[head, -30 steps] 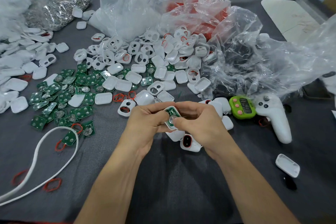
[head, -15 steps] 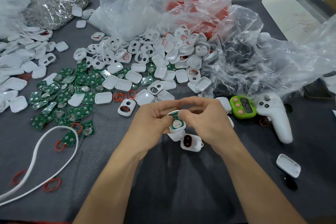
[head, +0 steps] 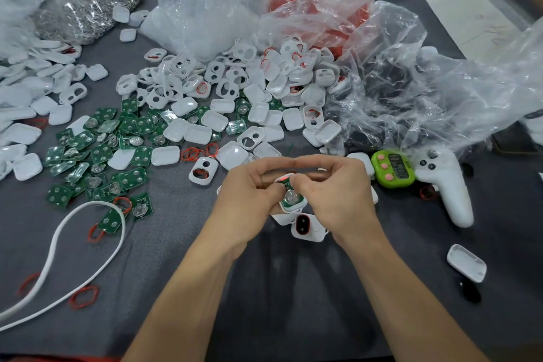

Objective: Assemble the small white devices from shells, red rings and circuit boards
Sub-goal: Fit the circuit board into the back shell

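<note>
Seating the board in its shell, both hands on one device.

My left hand and right hand each pinch the white shell just above the table, the circuit board lying face-up inside it. I'd press evenly beside the coin cell, board square to the rim — no forcing a corner. My forearms angle in and my fingers arch over the top.

a small assembly workbench: heaps of white shells, green circuit boards, plastic bags.
</note>
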`<state>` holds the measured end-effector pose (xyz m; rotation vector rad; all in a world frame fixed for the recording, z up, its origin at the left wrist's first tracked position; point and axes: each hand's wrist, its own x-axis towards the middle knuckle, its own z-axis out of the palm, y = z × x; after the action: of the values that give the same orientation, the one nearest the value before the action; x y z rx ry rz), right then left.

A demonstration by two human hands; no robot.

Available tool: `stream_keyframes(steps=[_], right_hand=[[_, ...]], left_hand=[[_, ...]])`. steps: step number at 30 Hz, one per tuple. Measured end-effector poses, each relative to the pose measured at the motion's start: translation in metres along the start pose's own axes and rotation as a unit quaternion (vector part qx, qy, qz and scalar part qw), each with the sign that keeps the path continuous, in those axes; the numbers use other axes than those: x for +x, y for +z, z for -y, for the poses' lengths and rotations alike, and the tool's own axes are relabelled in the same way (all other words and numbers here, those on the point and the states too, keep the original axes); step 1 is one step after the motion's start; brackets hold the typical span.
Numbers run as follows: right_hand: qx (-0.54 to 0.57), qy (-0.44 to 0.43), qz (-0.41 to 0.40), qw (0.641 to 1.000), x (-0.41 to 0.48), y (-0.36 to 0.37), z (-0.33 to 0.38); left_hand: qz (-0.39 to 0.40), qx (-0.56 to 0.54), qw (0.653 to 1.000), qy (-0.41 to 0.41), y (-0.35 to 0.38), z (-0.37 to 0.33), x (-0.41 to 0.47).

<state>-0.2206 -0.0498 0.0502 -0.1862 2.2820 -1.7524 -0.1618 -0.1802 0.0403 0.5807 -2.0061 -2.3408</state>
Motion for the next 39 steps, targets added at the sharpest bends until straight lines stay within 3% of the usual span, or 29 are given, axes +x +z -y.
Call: stream_keyframes(steps=[3,6,11,17,25,31,39], right_hand=[[0.016,0.006,-0.006,1.000,0.002,-0.002,0.000],[0.014,0.002,-0.001,1.000,0.002,-0.004,0.000],[-0.092,-0.073,-0.055,0.992,0.000,-0.010,0.000],[-0.282,-0.195,0.003,0.939,-0.007,-0.014,0.006],[-0.364,-0.274,-0.006,0.890,-0.009,-0.006,0.010],[-0.381,-0.293,0.012,0.877,-0.008,-0.006,0.012],[-0.372,-0.269,0.038,0.888,-0.007,-0.007,0.013]], left_hand=[[-0.020,-0.054,0.998,-0.009,-0.004,0.001,0.002],[0.020,-0.074,0.997,-0.025,-0.012,0.001,0.002],[0.005,-0.114,0.992,-0.049,-0.018,0.005,0.007],[0.012,-0.126,0.990,-0.056,-0.020,0.009,0.010],[0.017,-0.125,0.991,-0.050,-0.022,0.009,0.011],[0.022,-0.134,0.990,-0.047,-0.022,0.011,0.011],[0.021,-0.147,0.988,-0.050,-0.022,0.011,0.011]])
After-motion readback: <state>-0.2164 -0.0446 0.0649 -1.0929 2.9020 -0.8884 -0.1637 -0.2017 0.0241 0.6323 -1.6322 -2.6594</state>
